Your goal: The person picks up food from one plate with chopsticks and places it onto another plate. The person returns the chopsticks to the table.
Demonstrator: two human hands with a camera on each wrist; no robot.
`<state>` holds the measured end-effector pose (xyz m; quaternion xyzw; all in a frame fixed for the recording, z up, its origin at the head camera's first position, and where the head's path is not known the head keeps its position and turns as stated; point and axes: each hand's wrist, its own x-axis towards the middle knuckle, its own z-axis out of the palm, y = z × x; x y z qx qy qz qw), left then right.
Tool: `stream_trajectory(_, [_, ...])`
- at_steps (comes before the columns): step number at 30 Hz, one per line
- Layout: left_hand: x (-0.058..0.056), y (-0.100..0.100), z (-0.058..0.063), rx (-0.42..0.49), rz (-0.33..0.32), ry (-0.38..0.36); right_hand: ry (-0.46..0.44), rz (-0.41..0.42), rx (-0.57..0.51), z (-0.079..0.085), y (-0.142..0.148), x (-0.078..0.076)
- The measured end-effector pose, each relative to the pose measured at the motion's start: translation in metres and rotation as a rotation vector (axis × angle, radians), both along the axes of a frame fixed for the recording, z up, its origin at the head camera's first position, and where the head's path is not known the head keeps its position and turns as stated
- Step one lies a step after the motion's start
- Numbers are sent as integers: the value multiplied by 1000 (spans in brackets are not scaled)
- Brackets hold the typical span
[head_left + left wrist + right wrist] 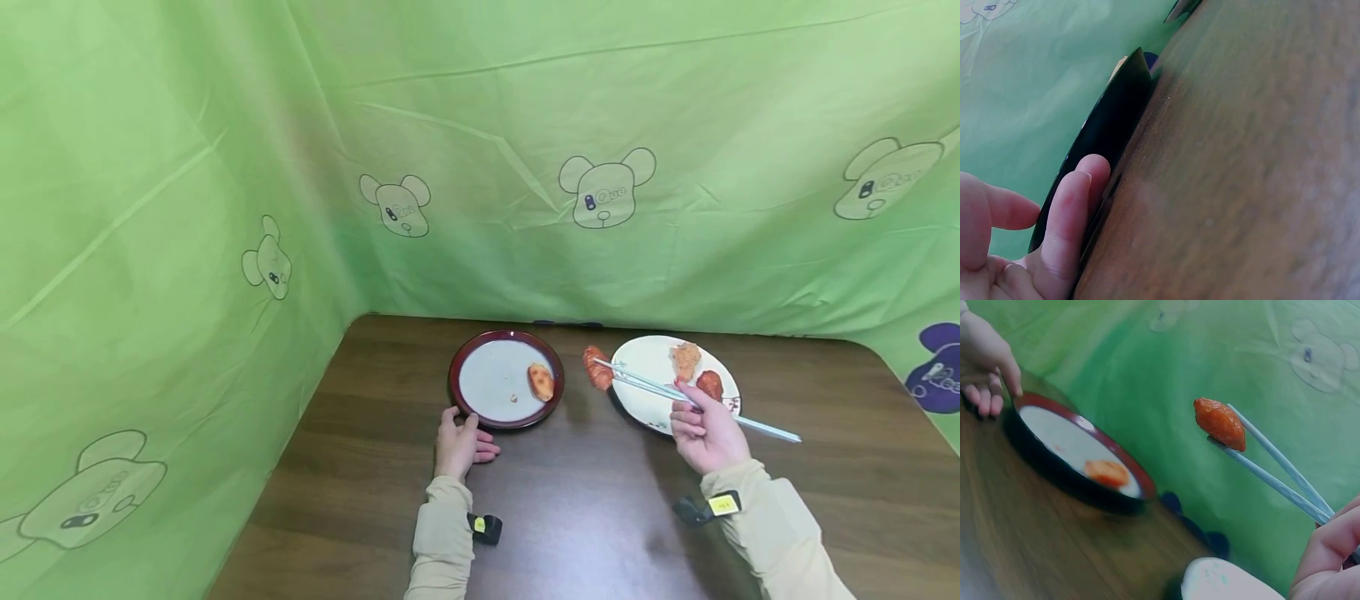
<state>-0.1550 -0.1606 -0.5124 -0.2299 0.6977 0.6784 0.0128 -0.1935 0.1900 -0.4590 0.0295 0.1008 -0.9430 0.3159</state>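
Note:
My right hand (708,432) grips a pair of pale blue chopsticks (765,429). Between their tips they hold a piece of reddish-brown glazed fried food (1219,423), raised in the space between two plates. Fingertips of my left hand (456,446) touch the near left rim of a round plate (455,379) with a dark red rim and white middle. On it lie a golden-brown oblong piece of food (541,382) and a small crumb (513,398). Below the right hand sits a white oval plate (637,404), carrying a pale breaded piece (686,361) and a red-brown piece (709,384).
Both plates stand toward the back of a brown wooden table (360,467). Green cloth (480,275) printed with bear faces hangs behind the table and along its left side. Each sleeved wrist wears a dark strap, the right one (705,507) with a yellow label.

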Motion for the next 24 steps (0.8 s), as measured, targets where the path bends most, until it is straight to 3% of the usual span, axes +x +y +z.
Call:
stream_trajectory(6, [-1, 0, -1, -3, -1, -7, -4, -30, 153, -1, -36, 0])
stream_trajectory(17, [-1, 0, -1, 7, 7, 10, -3, -95, 600, -8, -96, -1])
stream_trajectory(24, [0, 0, 2, 0, 10, 2, -22, -156, 737, -17, -117, -4])
